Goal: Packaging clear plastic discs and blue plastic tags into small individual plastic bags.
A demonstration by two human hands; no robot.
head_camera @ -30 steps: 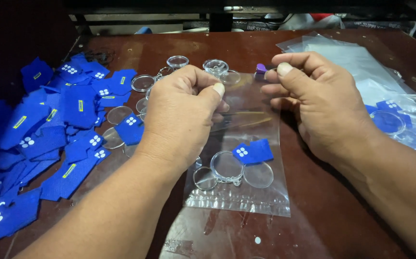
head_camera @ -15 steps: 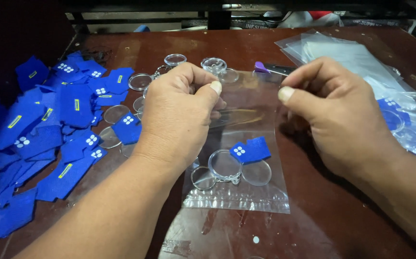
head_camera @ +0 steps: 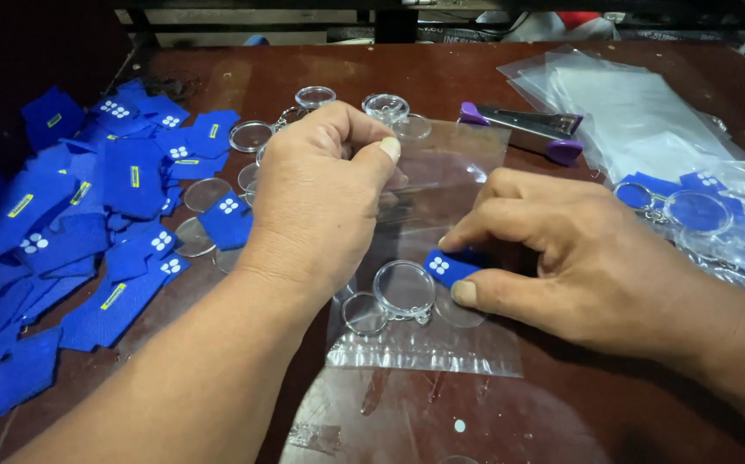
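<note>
Left hand: I see the left hand (head_camera: 325, 193) at centre, knuckles up, thumb and fingers pinched shut on the far end of the clear plastic bag (head_camera: 428, 344).
Right hand: the right hand (head_camera: 561, 258) lies right of centre, pressing down on the bag. Its forefinger and thumb close on the blue fabric tab (head_camera: 445, 266) through the plastic.
Bag position: the bag lies flat on the brown table (head_camera: 579, 412), centre and near, its long side running from near to far. The near edge is just short of the table's near part.
Bag contents: I note the blue tab with a white mark, a clear round disc (head_camera: 404, 287) on a small chain, and further clear discs beside it, all toward the near end of the bag.
Left of scene: a heap of blue fabric pieces (head_camera: 71, 232), some with white marks, some with yellow.
Far centre: loose clear discs (head_camera: 250, 136) lie between the heap and the left hand.
Far right of centre: a metal stapler with purple ends (head_camera: 523, 129), apart from both hands.
Right of scene: a stack of empty clear bags (head_camera: 639, 112); near it, filled bags (head_camera: 699, 215) holding blue pieces and discs.
</note>
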